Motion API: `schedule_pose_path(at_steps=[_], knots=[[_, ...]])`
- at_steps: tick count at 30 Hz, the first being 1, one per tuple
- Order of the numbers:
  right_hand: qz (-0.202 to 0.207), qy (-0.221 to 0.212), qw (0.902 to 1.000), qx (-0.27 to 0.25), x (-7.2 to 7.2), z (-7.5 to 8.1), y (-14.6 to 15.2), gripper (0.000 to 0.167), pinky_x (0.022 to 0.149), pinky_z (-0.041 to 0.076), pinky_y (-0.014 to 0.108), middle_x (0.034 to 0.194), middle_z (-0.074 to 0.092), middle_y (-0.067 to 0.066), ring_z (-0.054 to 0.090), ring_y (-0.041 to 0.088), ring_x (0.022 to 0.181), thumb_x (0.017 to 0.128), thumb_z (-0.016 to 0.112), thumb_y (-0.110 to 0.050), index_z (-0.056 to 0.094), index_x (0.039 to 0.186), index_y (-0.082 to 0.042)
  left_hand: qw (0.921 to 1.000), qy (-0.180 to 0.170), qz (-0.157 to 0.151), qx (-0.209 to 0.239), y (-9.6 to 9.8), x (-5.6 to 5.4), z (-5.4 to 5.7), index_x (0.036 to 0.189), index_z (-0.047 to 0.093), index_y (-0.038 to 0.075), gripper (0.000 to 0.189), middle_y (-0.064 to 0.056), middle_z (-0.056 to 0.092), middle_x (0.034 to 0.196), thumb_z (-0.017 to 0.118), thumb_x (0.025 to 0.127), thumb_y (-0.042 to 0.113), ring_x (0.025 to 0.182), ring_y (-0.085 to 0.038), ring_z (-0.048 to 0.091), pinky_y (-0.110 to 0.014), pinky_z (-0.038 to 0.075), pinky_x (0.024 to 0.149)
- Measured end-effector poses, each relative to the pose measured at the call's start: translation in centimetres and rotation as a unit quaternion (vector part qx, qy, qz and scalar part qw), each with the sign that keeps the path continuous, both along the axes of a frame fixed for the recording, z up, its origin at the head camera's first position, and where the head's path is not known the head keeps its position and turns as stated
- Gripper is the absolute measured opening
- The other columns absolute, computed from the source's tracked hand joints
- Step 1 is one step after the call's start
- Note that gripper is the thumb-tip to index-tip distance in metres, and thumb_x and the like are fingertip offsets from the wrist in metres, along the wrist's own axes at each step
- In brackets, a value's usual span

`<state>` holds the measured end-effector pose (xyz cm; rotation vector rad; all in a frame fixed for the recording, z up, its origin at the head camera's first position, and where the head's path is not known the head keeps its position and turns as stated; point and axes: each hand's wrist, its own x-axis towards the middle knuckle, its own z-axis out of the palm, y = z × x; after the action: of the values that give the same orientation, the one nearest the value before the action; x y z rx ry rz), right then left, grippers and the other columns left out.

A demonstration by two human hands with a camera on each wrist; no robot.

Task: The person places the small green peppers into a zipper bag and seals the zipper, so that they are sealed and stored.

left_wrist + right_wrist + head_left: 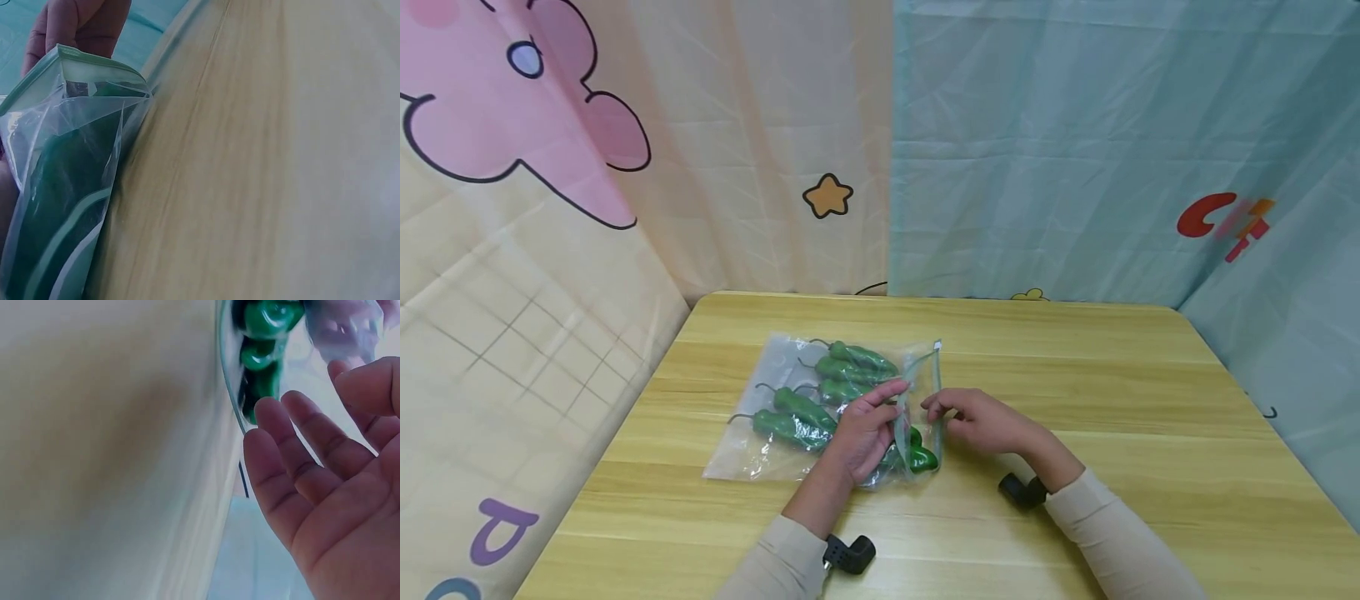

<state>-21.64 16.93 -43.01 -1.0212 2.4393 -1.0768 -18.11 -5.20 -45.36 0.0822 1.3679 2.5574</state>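
Note:
A clear zip-top plastic bag lies on the table with several long green peppers inside. Its mouth, edged by a pale green zip strip, faces right and gapes. My left hand reaches over the bag and pinches the upper edge of the mouth between thumb and forefinger. At the other edge is my right hand, its fingertips at the opening. In the right wrist view its fingers are loosely bent, with nothing visible in them. Pepper ends show near the mouth's lower corner.
The wooden table extends on both sides of the bag. Printed curtains hang behind it and along both sides. A black wrist camera sits at the left wrist, another at the right.

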Motion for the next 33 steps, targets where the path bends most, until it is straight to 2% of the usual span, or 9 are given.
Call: schedule_pose_path(at_steps=[6,9,13,19,21,23,26,30,33], knots=[[-0.052,0.008,0.9985,-0.015,-0.9,0.6,0.6,0.019,0.086,0.051,0.041,0.118,0.066,0.01,0.059,0.023,0.104,0.095,0.052,-0.001,0.065,0.107,-0.005,0.9995,-0.003,-0.008,-0.029,0.2,0.1,0.6,0.131,0.053,-0.011,0.042,-0.005,0.05,0.133,0.049,0.09,-0.012,0.087,-0.013,0.054,-0.024,0.051,0.071],[-0.085,0.006,0.9962,-0.021,-1.4,0.8,0.9,0.017,0.087,0.051,0.045,0.114,0.066,0.01,0.059,0.024,0.104,0.097,0.054,-0.006,0.066,0.108,-0.005,0.9964,0.009,-0.014,-0.083,0.2,0.3,0.9,0.129,0.056,-0.009,0.042,-0.006,0.05,0.133,0.052,0.087,-0.01,0.094,-0.015,0.053,-0.024,0.05,0.075],[-0.127,-0.001,0.9915,-0.029,-2.1,0.8,1.3,0.015,0.09,0.05,0.049,0.113,0.066,0.008,0.06,0.027,0.108,0.098,0.056,-0.011,0.066,0.108,-0.006,0.9858,0.031,-0.014,-0.165,0.2,0.6,1.2,0.128,0.057,-0.009,0.044,-0.009,0.049,0.137,0.056,0.084,-0.008,0.097,-0.015,0.052,-0.022,0.048,0.075],[-0.163,-0.003,0.9862,-0.028,-3.1,0.6,1.8,0.018,0.089,0.049,0.047,0.116,0.066,0.01,0.059,0.028,0.11,0.099,0.057,-0.016,0.066,0.109,-0.005,0.9686,0.064,-0.005,-0.24,-0.1,1.1,1.5,0.125,0.06,-0.008,0.041,-0.012,0.049,0.142,0.058,0.083,-0.008,0.097,-0.016,0.055,-0.023,0.05,0.075],[-0.173,-0.009,0.9845,-0.03,-3.4,0.7,1.8,0.019,0.09,0.048,0.047,0.117,0.065,0.012,0.059,0.029,0.11,0.099,0.057,-0.017,0.065,0.111,-0.004,0.9636,0.07,-0.006,-0.258,-0.3,1.4,1.8,0.124,0.062,-0.007,0.04,-0.011,0.052,0.138,0.058,0.083,-0.007,0.095,-0.016,0.056,-0.024,0.051,0.075],[-0.182,-0.019,0.9825,-0.035,-3.6,0.9,1.8,0.021,0.091,0.049,0.048,0.12,0.064,0.013,0.059,0.03,0.112,0.1,0.057,-0.018,0.064,0.113,-0.003,0.9604,0.072,-0.008,-0.269,-0.6,1.6,2.0,0.123,0.063,-0.005,0.04,-0.012,0.059,0.123,0.058,0.083,-0.006,0.088,-0.016,0.057,-0.026,0.051,0.073],[-0.195,-0.031,0.9793,-0.045,-4.1,1.2,1.7,0.024,0.09,0.05,0.048,0.122,0.063,0.013,0.059,0.03,0.112,0.101,0.057,-0.02,0.063,0.117,-0.003,0.9619,0.064,-0.018,-0.265,-1.0,1.8,2.3,0.125,0.062,-0.002,0.042,-0.012,0.062,0.108,0.058,0.084,-0.005,0.081,-0.015,0.058,-0.029,0.053,0.073],[-0.21,-0.037,0.9753,-0.057,-4.8,1.2,1.4,0.027,0.087,0.052,0.045,0.123,0.062,0.012,0.06,0.03,0.112,0.101,0.058,-0.023,0.06,0.119,-0.004,0.9591,0.07,-0.029,-0.273,-1.3,1.9,2.5,0.133,0.058,0.003,0.048,-0.013,0.061,0.118,0.06,0.085,-0.002,0.082,-0.016,0.06,-0.031,0.055,0.075],[-0.217,-0.038,0.9734,-0.065,-5.1,1.0,1.0,0.028,0.085,0.054,0.042,0.124,0.061,0.012,0.061,0.03,0.111,0.101,0.058,-0.024,0.059,0.12,-0.005,0.9494,0.089,-0.033,-0.299,-1.4,1.9,2.6,0.138,0.055,0.004,0.052,-0.012,0.058,0.124,0.063,0.087,0.001,0.081,-0.016,0.061,-0.03,0.056,0.074]])
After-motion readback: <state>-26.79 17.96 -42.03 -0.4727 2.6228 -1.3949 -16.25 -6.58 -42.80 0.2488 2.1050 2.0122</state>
